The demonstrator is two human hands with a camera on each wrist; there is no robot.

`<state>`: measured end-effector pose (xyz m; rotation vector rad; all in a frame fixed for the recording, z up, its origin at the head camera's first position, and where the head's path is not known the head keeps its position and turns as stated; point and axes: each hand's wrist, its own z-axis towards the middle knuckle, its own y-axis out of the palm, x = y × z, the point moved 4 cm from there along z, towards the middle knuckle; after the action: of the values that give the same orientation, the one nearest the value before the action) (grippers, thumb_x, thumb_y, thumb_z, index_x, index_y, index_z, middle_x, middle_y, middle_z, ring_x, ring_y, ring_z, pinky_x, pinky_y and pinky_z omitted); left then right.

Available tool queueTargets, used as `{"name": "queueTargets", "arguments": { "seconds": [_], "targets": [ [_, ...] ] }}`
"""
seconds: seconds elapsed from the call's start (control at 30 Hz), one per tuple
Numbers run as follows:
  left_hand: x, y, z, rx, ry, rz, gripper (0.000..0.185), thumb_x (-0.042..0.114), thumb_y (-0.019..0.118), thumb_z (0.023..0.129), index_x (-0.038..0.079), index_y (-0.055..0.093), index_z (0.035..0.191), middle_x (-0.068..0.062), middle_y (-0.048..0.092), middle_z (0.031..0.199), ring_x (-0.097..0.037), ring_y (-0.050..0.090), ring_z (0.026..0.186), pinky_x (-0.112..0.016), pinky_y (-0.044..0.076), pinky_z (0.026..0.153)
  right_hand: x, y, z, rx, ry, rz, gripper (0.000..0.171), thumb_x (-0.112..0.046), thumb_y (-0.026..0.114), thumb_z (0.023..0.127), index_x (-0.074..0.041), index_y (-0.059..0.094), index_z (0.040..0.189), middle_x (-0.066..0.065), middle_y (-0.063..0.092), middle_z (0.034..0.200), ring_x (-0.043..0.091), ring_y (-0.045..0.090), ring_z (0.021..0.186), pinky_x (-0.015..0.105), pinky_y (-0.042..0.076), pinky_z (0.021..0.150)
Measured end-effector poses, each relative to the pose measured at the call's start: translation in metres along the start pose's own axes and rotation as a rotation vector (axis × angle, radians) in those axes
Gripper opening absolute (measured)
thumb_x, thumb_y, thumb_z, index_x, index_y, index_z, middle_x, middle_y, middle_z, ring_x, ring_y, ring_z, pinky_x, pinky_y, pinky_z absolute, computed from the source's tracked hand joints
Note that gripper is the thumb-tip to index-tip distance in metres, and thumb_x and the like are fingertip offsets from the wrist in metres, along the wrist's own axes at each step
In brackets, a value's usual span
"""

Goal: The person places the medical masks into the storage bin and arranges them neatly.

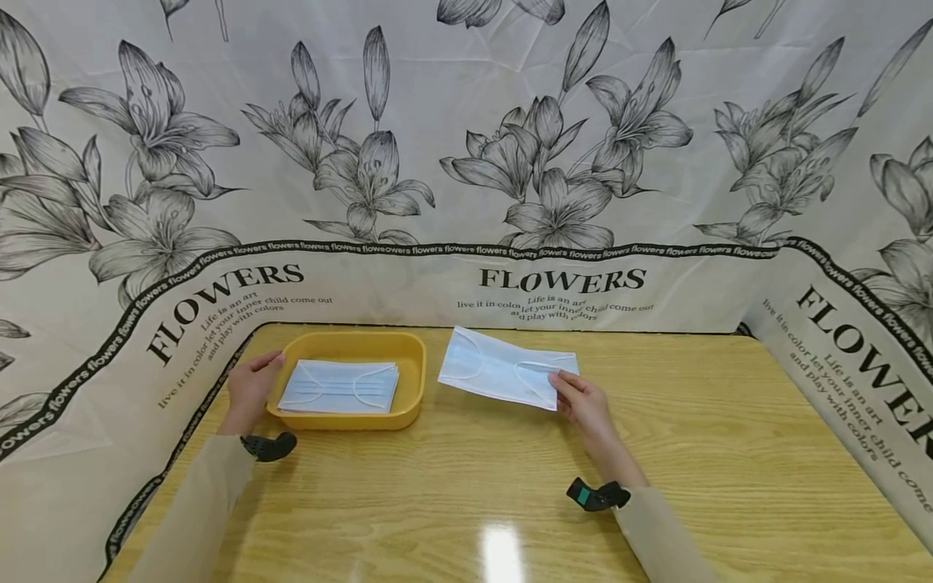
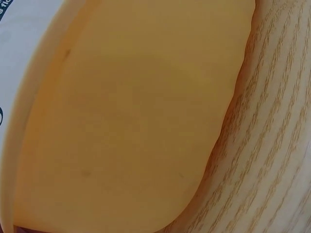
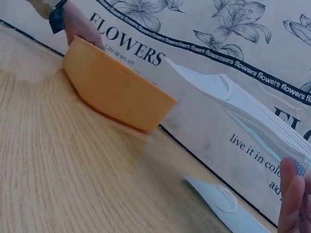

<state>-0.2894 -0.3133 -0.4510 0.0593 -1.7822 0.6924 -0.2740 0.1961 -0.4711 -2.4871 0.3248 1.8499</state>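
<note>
A yellow plastic basin (image 1: 350, 422) stands at the left, with a stack of light-blue pleated face masks (image 1: 338, 387) inside, their white ear loops on top. My left hand (image 1: 251, 389) grips the basin's left rim; its fingers are partly hidden there. To the right of the basin, my right hand (image 1: 585, 402) pinches the right end of a face mask (image 1: 503, 366), raised above the table. The right wrist view shows this raised mask (image 3: 243, 104) from the side, and below it another mask (image 3: 226, 204) on the table. The left wrist view is filled by the basin wall (image 2: 131, 116).
The wooden table (image 1: 408, 502) has a light grain and a bright reflection near the front. A white cloth (image 1: 394, 291) printed with flowers and lettering hangs behind it and along both sides. Dark bands (image 1: 270, 446) circle both wrists.
</note>
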Motion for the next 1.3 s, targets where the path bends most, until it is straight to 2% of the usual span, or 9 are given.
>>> {"name": "queueTargets", "arguments": {
  "seconds": [0.23, 0.43, 0.67, 1.13, 1.3],
  "targets": [
    [0.0, 0.0, 0.002, 0.006, 0.002, 0.004, 0.047, 0.031, 0.05, 0.099, 0.003, 0.054, 0.136, -0.019, 0.049, 0.142, -0.032, 0.046, 0.131, -0.043, 0.041, 0.106, -0.003, 0.024, 0.0, -0.031, -0.036, 0.033, 0.041, -0.013, 0.062, 0.094, 0.007, 0.053, 0.129, -0.016, 0.062, 0.077, 0.0, 0.054, 0.064, 0.013, 0.047, 0.06],
    [-0.001, 0.001, 0.003, 0.003, -0.002, -0.003, 0.047, 0.031, 0.049, 0.1, 0.003, 0.053, 0.136, -0.019, 0.049, 0.142, -0.032, 0.048, 0.129, -0.043, 0.042, 0.105, 0.0, 0.044, 0.0, -0.079, -0.032, -0.029, 0.042, -0.015, 0.062, 0.094, 0.006, 0.054, 0.129, -0.014, 0.06, 0.075, 0.0, 0.051, 0.062, 0.013, 0.044, 0.057],
    [-0.003, 0.001, 0.003, 0.003, -0.012, -0.012, 0.047, 0.032, 0.049, 0.1, 0.003, 0.053, 0.137, -0.019, 0.048, 0.143, -0.033, 0.047, 0.13, -0.043, 0.042, 0.106, 0.001, 0.066, 0.0, -0.137, -0.045, -0.002, 0.041, -0.013, 0.062, 0.094, 0.008, 0.054, 0.129, -0.013, 0.062, 0.078, 0.001, 0.052, 0.064, 0.013, 0.046, 0.059],
    [-0.002, -0.001, 0.001, -0.002, -0.033, -0.022, 0.048, 0.032, 0.05, 0.099, 0.004, 0.053, 0.137, -0.018, 0.047, 0.145, -0.032, 0.044, 0.133, -0.043, 0.04, 0.108, -0.004, 0.101, -0.003, -0.186, -0.069, 0.005, 0.04, -0.011, 0.063, 0.093, 0.007, 0.056, 0.128, -0.011, 0.064, 0.082, 0.002, 0.058, 0.067, 0.014, 0.049, 0.062],
    [0.0, 0.0, 0.0, -0.017, -0.017, -0.029, 0.048, 0.032, 0.049, 0.1, 0.004, 0.051, 0.138, -0.018, 0.046, 0.146, -0.033, 0.044, 0.133, -0.043, 0.04, 0.108, -0.008, 0.111, -0.006, -0.186, -0.091, -0.004, 0.039, -0.01, 0.064, 0.092, 0.008, 0.057, 0.126, -0.011, 0.064, 0.08, 0.002, 0.058, 0.067, 0.015, 0.05, 0.061]
  ]
}}
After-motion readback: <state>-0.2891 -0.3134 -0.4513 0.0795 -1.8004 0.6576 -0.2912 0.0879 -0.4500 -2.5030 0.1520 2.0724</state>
